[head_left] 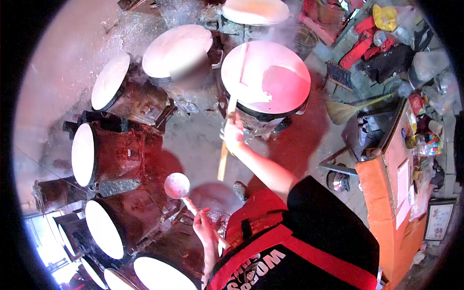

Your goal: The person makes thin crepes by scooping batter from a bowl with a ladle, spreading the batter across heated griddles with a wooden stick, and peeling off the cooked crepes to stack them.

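Note:
My right hand (234, 134) is closed around a pale wooden stick (223, 163), which slants up to the near left part of a large round pan (287, 89). The pan's surface is glossy, part white and part pink, and the stick's far end is hard to tell from a pale streak there. Lower down, my left hand (205, 227) grips the light handle of a ladle (177, 185). The ladle's round bowl points up and left, above the floor and apart from the large pan.
Several drum-like stoves with broad white tops (83, 154) curve round the left and back. Steam hangs near the back pan (255, 10). To the right stand an orange-sided table (379, 198) and a straw broom (340, 112). Red cloths and bags (357, 50) lie at upper right.

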Demonstrator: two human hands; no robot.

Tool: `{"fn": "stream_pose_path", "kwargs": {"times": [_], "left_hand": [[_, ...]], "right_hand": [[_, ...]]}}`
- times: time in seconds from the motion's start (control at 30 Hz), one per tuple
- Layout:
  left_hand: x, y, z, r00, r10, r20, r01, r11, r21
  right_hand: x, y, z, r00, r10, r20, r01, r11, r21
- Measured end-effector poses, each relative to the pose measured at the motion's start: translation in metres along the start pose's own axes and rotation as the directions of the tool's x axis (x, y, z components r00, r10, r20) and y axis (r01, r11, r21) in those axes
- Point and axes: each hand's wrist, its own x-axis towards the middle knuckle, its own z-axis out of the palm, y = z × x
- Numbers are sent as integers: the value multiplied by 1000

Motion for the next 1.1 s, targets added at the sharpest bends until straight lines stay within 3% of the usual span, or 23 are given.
{"fn": "stream_pose_path", "kwargs": {"times": [0.03,0.1,0.27,0.3,0.37,0.43,0.47,0.5,0.57,0.6,0.67,0.7,0.73,0.87,0.97,1.03,1.1], "left_hand": [[1,-4,-2,1000,-9,6,10,1000,-27],[7,-4,1,1000,-21,23,23,996,-82],[18,3,19,993,-20,117,35,991,-128],[16,8,25,991,-10,135,27,992,-122],[11,21,35,986,14,165,5,994,-113],[11,23,45,978,33,207,-12,995,-100],[10,25,53,977,40,209,-19,995,-102],[9,26,59,977,48,209,-27,994,-104],[15,18,69,977,21,214,14,987,-163],[14,17,76,977,21,212,19,982,-186],[12,14,89,976,37,217,10,978,-210],[8,14,96,980,28,198,7,985,-174],[4,15,105,983,19,183,6,991,-135],[-1,14,142,980,2,199,14,997,-82],[-3,10,164,966,5,258,31,990,-137],[-8,14,180,968,-3,250,39,989,-140],[-10,13,193,974,-7,227,41,989,-143]], "right_hand": [[-25,-11,-7,992,46,-114,-52,998,-44],[-46,-20,-46,998,-5,-56,-3,990,-138],[-57,-77,-141,994,-36,-101,-4,930,-366],[-60,-95,-150,1000,2,-24,-9,961,-277],[-52,-111,-144,997,-38,-74,23,980,-199],[-16,-84,-138,981,-195,9,193,964,-180],[-26,-85,-117,996,-72,-57,63,988,-144],[-56,-96,-105,990,25,139,20,950,-310],[-77,-114,-113,967,192,165,-76,840,-537],[-61,-107,-154,949,217,229,-95,888,-450],[-61,-142,-201,976,140,167,-53,896,-442],[-55,-163,-228,939,209,274,-98,924,-369],[-63,-187,-231,967,173,189,-79,904,-421],[-38,-218,-228,982,106,159,-44,935,-352],[-44,-216,-207,900,329,286,-152,852,-501],[-28,-222,-241,819,456,348,-174,776,-607],[-7,-249,-277,820,375,432,-79,822,-564]]}}
